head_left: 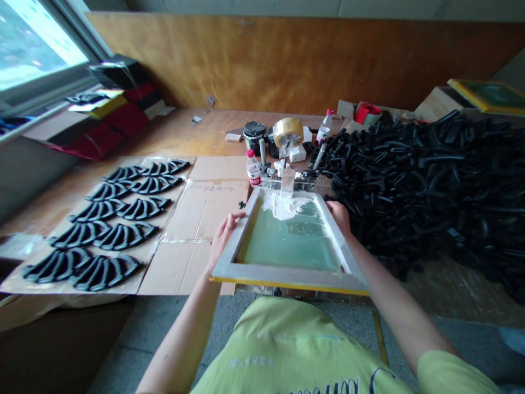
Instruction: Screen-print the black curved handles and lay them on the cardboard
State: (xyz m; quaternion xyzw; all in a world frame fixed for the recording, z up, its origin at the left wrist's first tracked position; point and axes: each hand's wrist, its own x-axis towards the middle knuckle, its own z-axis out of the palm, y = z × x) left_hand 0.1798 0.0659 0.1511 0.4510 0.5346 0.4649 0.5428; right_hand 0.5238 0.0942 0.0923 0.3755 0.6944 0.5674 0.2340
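A screen-printing frame [291, 273] with green mesh sits in front of me, tilted up a little toward the far side. White ink is smeared over the far part of the mesh. Along the frame's left side, my left hand [223, 235] grips the edge, fingertips at the rim. My right hand [340, 216] is closed round the right side near the far corner; part of its fingers is hidden by the frame. A clear squeegee-like plate [287, 182] stands at the far edge, close to the metal clamps [268, 174] behind the frame.
Curved black plastic parts [127, 228] lie in overlapping rows on cardboard [207, 210] at left. A big heap of similar black parts [426, 180] fills the right side. Behind stand a tape roll [288, 131], an ink tub [255, 135] and bottles [253, 168].
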